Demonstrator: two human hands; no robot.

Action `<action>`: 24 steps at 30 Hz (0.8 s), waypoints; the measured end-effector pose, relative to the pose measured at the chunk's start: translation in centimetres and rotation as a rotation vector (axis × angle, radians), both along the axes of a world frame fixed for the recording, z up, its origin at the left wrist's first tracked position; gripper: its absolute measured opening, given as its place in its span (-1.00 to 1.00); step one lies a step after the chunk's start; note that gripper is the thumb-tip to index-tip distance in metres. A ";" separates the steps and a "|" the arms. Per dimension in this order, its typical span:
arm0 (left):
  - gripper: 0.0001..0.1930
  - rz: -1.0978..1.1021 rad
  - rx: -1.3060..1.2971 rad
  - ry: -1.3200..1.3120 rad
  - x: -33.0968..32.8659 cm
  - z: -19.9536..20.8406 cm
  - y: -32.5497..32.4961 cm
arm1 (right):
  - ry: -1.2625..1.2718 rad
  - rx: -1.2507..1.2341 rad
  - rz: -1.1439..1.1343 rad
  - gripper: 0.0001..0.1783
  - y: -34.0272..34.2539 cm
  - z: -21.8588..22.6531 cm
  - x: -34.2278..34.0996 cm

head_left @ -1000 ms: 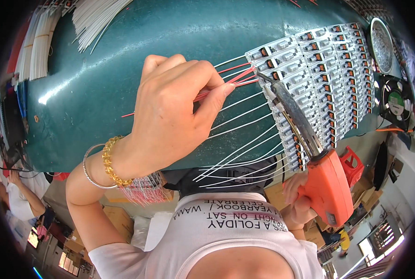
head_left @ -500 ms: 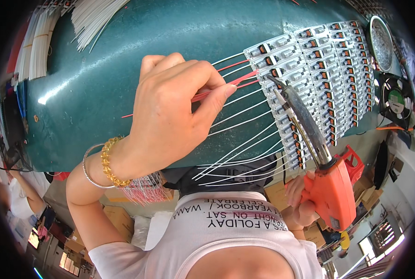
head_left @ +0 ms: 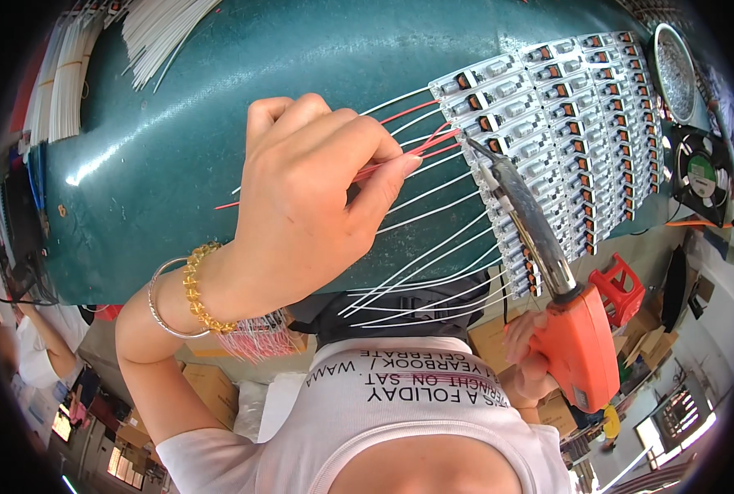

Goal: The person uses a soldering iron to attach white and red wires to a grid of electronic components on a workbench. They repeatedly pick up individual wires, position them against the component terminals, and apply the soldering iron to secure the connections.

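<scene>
My left hand [head_left: 317, 202] pinches thin red wires [head_left: 429, 142] between thumb and forefinger. Their far ends meet the left edge of a panel of small circuit boards [head_left: 548, 74] with orange-and-black parts. In my right hand [head_left: 528, 358] is an orange soldering gun [head_left: 582, 350], gripped by its handle. Its dark bent tip points up and left and sits at the board edge, close to the end of a red wire; whether they touch is too small to tell. Several white wires [head_left: 433, 262] trail leftward from the same edge, some hanging over the table's near side.
The panel lies on a green table mat [head_left: 153, 222]. White wire bundles [head_left: 157, 33] lie at the far left. A round metal dish [head_left: 674, 74] and a small fan [head_left: 700, 177] stand at the right. A red stool [head_left: 618, 288] is below the table, and another person's arm [head_left: 50, 333] shows at left.
The soldering gun's tip has shifted slightly down and left along the board edge, its body dropping left too. My left hand has moved slightly right, still pinching the red wires.
</scene>
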State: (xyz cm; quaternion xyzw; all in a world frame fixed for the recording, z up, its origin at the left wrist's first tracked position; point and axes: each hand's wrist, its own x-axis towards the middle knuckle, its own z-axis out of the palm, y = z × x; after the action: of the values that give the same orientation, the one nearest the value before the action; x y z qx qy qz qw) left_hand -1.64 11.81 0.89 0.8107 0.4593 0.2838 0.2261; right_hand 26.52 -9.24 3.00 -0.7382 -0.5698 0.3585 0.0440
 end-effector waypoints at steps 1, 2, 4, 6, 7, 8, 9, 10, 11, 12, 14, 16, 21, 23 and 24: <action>-0.87 0.003 0.001 0.000 0.0 0.0 0.0 | 0.008 0.026 -0.011 -0.70 -0.1 -0.1 -0.1; -0.86 0.005 0.003 0.001 0.0 0.0 -0.1 | 0.016 0.054 -0.022 -0.69 0.0 -0.2 -0.2; -0.86 0.007 0.007 0.004 0.0 0.0 -0.2 | 0.156 0.209 -0.091 -0.60 0.6 -0.3 -0.8; -0.87 0.004 0.013 -0.003 0.1 -0.1 -0.2 | 0.336 0.405 -0.064 -0.30 0.7 -1.5 -0.2; -0.87 0.005 0.017 -0.008 0.0 -0.2 -0.2 | 0.378 0.461 -0.067 -0.20 0.2 -2.3 0.1; -0.87 0.003 0.023 -0.011 0.0 -0.1 -0.2 | 0.420 0.519 -0.070 -0.10 -0.3 -3.2 0.4; -0.88 0.003 0.020 0.004 0.0 0.0 -0.2 | 0.466 0.582 -0.073 -0.10 -0.7 -3.6 0.8; -0.88 0.004 0.018 0.018 0.0 0.1 -0.2 | 0.508 0.604 -0.088 -0.10 -0.4 -3.7 0.7; -0.89 0.006 0.016 0.032 -0.1 0.3 -0.2 | 0.561 0.614 -0.113 -0.10 -0.1 -3.5 0.5; -0.90 0.044 0.037 0.001 -0.2 0.3 -0.3 | 0.622 0.613 -0.143 -0.10 0.3 -3.4 0.1; -0.92 0.103 0.082 -0.063 -0.5 0.4 -0.1 | 0.745 0.615 -0.226 -0.10 0.9 -3.0 -0.8; -0.93 0.176 0.156 -0.015 -1.8 0.9 0.5 | 0.869 0.615 -0.315 -0.10 1.5 -2.5 -1.8; -0.94 0.178 -0.280 -0.098 -0.7 3.4 -1.6 | 1.002 0.570 -0.389 -0.10 2.9 -1.4 -2.9; -0.96 0.057 -0.169 -0.018 0.0 2.4 -1.8 | 0.886 0.502 -0.313 -0.09 2.3 -1.3 -1.6; -0.96 0.068 -0.191 -0.002 0.4 2.3 -1.9 | 0.789 0.508 -0.253 -0.09 1.6 -1.6 -0.9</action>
State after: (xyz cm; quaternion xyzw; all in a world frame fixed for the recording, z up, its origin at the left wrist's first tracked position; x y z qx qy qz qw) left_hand -1.20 9.89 3.14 0.7691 0.5112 0.2473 0.2931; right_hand 25.64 -7.69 1.40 -0.5755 -0.4848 0.4525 0.4786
